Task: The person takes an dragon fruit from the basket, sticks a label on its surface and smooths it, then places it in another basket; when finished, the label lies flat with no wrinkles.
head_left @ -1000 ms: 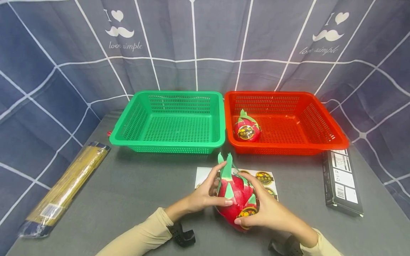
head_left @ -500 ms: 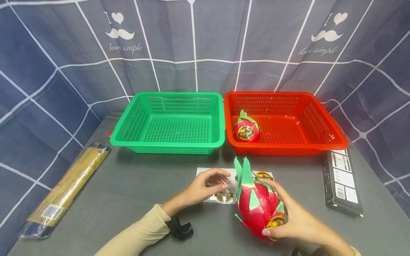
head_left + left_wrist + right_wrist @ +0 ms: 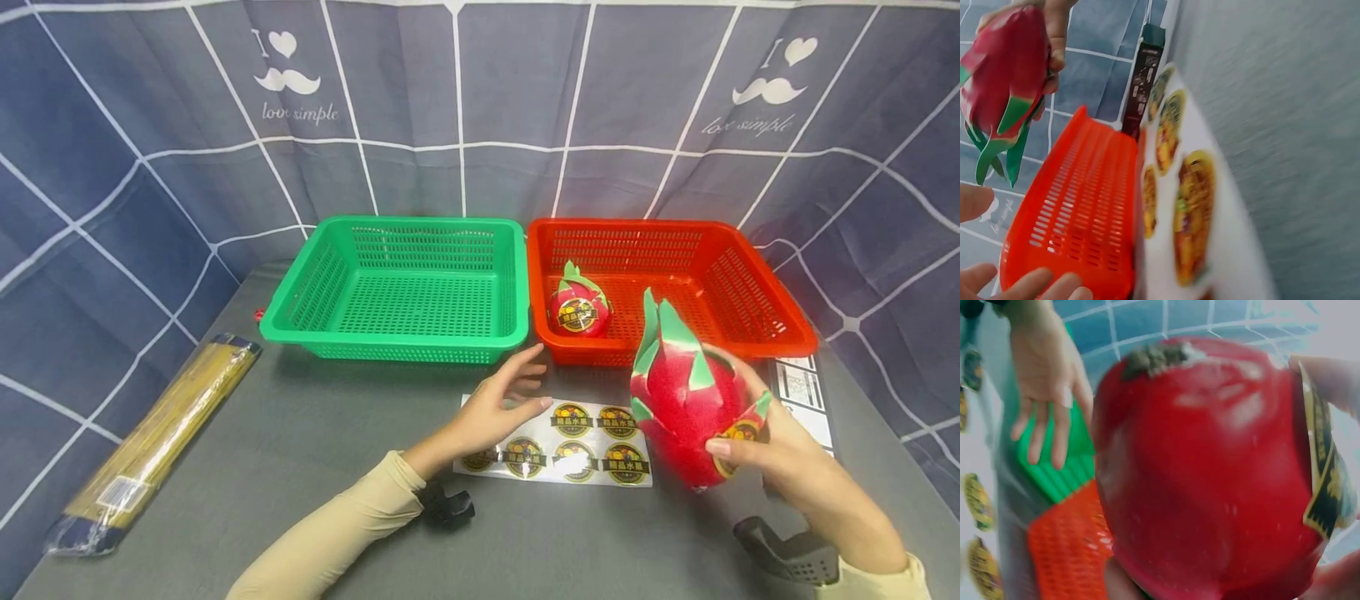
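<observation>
My right hand (image 3: 795, 454) grips a red dragon fruit (image 3: 690, 400) with green leaf tips, held up in front of the red basket (image 3: 675, 354). A round black-and-gold sticker is on its side, by my thumb; the right wrist view shows the sticker (image 3: 1325, 469) at the fruit's edge. My left hand (image 3: 495, 408) has loosely bent fingers and holds nothing, above the left end of a white sticker sheet (image 3: 540, 467). Several round stickers show on that sheet. Another dragon fruit (image 3: 579, 307), with a like sticker, sits in the red basket's left side.
A green basket (image 3: 397, 337) stands left of the red one, before a checked curtain (image 3: 420, 100). At the left lies a plastic-wrapped bundle of thin sticks (image 3: 161, 433). A black-and-white box (image 3: 806, 392) lies at the right, partly behind my right hand.
Both hands were on the dragon fruit; the left has let go and moved slightly up over the sheet. My right hand has carried the fruit right and up toward the red basket.
</observation>
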The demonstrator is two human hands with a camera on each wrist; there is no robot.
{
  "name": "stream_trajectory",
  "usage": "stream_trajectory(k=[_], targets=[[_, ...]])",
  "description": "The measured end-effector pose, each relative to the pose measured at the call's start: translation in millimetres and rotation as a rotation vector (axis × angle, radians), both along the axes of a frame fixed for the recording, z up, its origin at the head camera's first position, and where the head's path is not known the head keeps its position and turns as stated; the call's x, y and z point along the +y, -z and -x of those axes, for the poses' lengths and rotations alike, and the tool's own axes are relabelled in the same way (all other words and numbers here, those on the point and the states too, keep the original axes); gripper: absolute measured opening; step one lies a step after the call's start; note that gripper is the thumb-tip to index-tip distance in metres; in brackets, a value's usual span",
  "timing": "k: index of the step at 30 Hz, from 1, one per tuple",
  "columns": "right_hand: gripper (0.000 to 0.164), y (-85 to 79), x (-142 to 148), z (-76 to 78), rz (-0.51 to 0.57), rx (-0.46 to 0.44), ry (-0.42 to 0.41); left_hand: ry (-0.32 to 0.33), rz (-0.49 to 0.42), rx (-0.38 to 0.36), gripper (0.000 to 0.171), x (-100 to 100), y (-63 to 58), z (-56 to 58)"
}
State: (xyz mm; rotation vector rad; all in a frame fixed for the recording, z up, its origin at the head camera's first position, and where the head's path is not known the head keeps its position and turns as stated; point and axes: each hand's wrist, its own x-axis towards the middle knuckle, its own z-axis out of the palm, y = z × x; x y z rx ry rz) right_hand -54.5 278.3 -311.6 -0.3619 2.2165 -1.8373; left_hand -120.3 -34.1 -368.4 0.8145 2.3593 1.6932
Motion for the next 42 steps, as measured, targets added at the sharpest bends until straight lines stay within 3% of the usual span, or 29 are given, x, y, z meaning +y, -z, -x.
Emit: stream_trajectory(k=[5, 10, 15, 20, 32, 38, 42], targets=[[0.071, -11.9, 13, 23.4, 0.137, 0.003, 0.046, -0.032, 0.043, -0.004, 0.072, 12, -0.7, 17.4], [0.065, -26.1, 14, 48.4, 0.205, -0.003, 0.068, -0.066, 0.059, -0.011, 0.070, 22, -3.9, 29.4], [0.058, -37.0, 6, 76.3, 0.260, -0.016, 0.078, -0.122, 0.067, -0.029, 0.066, 30, -3.8, 36.7], [0.050, -39.9, -3, 105.1, 0.266, -0.096, 0.151, -0.164, 0.064, -0.038, 0.056, 34, -2.6, 39.4], [0.048, -12.7, 0, 160.9, 0.092, -0.211, 0.201, -0.209, 0.051, 0.006, 0.044, 33, -0.3, 37.3], [0.059, 1.7, 7, 171.7, -0.136, -0.253, 0.181, -0.224, 0.042, 0.021, 0.043, 34, 1.9, 37.6], [0.065, 7.5, 9, 173.3, -0.216, -0.266, 0.151, -0.235, 0.044, 0.033, 0.042, 35, 3.6, 37.4]])
